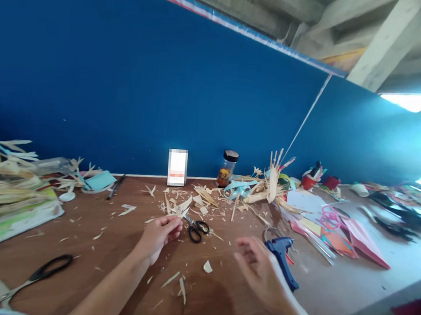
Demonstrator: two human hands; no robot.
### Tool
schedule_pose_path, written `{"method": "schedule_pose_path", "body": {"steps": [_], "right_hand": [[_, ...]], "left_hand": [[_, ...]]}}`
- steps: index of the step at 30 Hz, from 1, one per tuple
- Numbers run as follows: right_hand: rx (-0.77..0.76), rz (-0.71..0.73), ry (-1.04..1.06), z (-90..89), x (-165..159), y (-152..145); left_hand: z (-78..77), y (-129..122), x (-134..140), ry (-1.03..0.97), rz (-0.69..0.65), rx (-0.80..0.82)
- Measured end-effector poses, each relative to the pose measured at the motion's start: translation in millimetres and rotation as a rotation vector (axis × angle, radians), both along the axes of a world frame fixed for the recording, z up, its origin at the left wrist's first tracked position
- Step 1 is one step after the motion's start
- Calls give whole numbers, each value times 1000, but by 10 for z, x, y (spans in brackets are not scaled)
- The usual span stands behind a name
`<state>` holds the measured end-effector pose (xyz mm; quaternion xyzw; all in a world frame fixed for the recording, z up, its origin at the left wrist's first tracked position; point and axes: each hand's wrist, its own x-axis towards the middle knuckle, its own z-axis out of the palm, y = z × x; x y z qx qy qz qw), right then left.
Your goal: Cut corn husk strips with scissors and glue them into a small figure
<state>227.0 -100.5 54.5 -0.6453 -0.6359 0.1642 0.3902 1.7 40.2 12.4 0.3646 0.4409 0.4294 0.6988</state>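
Note:
My left hand (pixel 164 236) is closed in a pinch on a pale dried husk piece (pixel 183 207) with pointed, petal-like tips. Just to its right, black-handled scissors (pixel 197 230) lie on the brown table, their blades partly behind the hand and husk. Over the table at the right, my right hand (pixel 256 264) is open and holds nothing, with its fingers loosely curled and the thumb apart. A blue glue gun (pixel 283 261) rests right beside that hand. Between the two hands lies a small husk scrap (pixel 207 266).
Larger scissors (pixel 28 282) lie at the front left. Piles of dried husk (pixel 5 183) are at the left, and a husk figure (pixel 273 182) is at the back right. A black-lidded jar (pixel 227 169) stands by the blue partition (pixel 140 77). Pink paper (pixel 365 240) lies to the right.

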Motion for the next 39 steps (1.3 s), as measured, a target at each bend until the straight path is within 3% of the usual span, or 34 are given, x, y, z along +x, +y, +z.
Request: {"method": "schedule_pose_path", "body": {"steps": [7,12,16,18,20,25,29,33,39], "right_hand": [[31,-390,-465,-425,888,-502],[74,-425,-585,-595,1024,-633],[139,-453,-573,-547,945,-611],[165,-443,-484,-444,817,-543],[132,-343,-283,-312,601,-420],[-81,27,357,-27,-199,112],[-214,69,805,-9,-694,543],[-234,45,953,-105,-891,751],[-191,63,984,-172,-878,830]], "left_hand": [[17,-27,26,33,22,2],[42,-49,41,56,54,5],[43,-52,48,52,63,5],[30,-52,55,62,66,28],[15,-58,64,131,88,110],[25,-122,63,487,238,619],[73,-178,17,561,237,833],[81,-194,-39,589,184,904],[63,-183,-49,664,109,1009]]}}
